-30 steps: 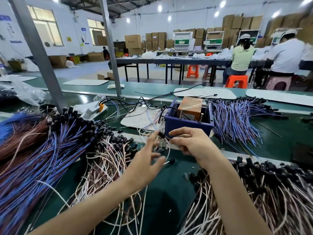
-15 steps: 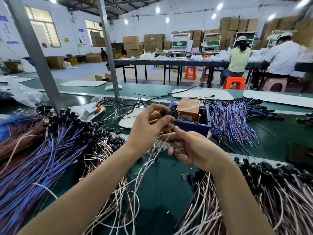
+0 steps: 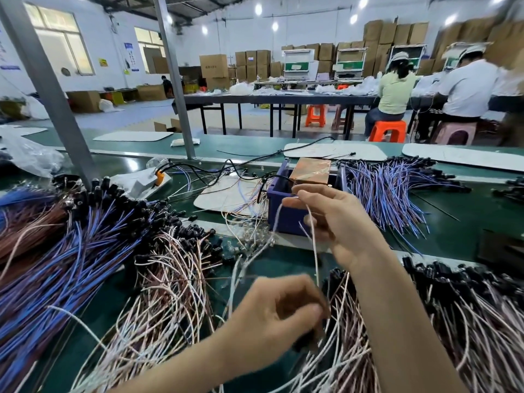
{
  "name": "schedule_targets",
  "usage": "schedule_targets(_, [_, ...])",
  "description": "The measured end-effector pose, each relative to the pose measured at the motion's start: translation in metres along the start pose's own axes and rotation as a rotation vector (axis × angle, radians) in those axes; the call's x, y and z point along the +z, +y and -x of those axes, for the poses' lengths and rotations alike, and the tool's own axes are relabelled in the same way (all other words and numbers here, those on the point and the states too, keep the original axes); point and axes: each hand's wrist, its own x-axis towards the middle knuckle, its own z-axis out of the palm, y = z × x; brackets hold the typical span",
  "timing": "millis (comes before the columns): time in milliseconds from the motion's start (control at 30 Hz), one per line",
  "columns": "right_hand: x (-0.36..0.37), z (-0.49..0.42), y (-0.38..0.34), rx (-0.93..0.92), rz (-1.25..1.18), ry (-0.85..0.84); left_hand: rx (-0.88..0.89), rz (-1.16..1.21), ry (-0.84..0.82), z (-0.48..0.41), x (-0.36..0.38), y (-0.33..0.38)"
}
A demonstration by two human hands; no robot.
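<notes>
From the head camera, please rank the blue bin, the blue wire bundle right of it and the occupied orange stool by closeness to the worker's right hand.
1. blue bin, just behind the right hand, which pinches a pale wire.
2. blue wire bundle, further right, beside the bin.
3. occupied orange stool, far in the background, right.

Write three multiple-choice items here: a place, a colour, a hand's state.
1. Where does the brown box sit? A. in the blue bin B. on the floor C. on a chair
2. What colour is the stool under the person in pale green? A. black B. orange C. white
3. What is the right hand doing? A. lying flat B. holding scissors C. pinching thin pale wires
1 A, bin walls surround the box; 2 B, its seat is bright orange; 3 C, wires hang from its curled fingers.
</notes>
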Motion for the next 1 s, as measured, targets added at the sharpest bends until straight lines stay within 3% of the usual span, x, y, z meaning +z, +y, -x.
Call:
schedule_targets(167, [-0.002,0.003,-0.006,-0.158,0.034,0.113,-0.061,-0.235,-0.185,0.004,0.013,-0.003])
schedule_targets(300, [-0.007,0.006,-0.014,-0.246,-0.102,0.223,-0.191,-0.191,-0.127,0.005,0.013,-0.013])
schedule_targets(400, [-0.015,0.010,-0.022,-0.232,-0.338,0.256,-0.346,-0.143,-0.043,0.006,0.013,-0.022])
schedule_targets(533, [-0.027,0.010,-0.024,-0.183,-0.391,0.281,-0.565,-0.032,-0.037,0.000,0.002,-0.028])
schedule_targets(600, [-0.031,0.008,-0.023,-0.174,-0.391,0.254,-0.562,-0.183,-0.052,-0.006,-0.002,-0.030])
schedule_targets(733, [-0.034,0.006,-0.021,-0.187,-0.395,0.189,-0.478,-0.600,0.093,-0.031,-0.002,-0.039])
schedule_targets(867, [-0.031,0.004,-0.019,-0.184,-0.393,0.154,-0.545,-0.759,0.153,-0.072,0.003,-0.057])
schedule_targets(1000, [-0.030,0.004,-0.020,-0.165,-0.378,0.145,-0.579,-0.857,0.097,-0.104,0.010,-0.070])
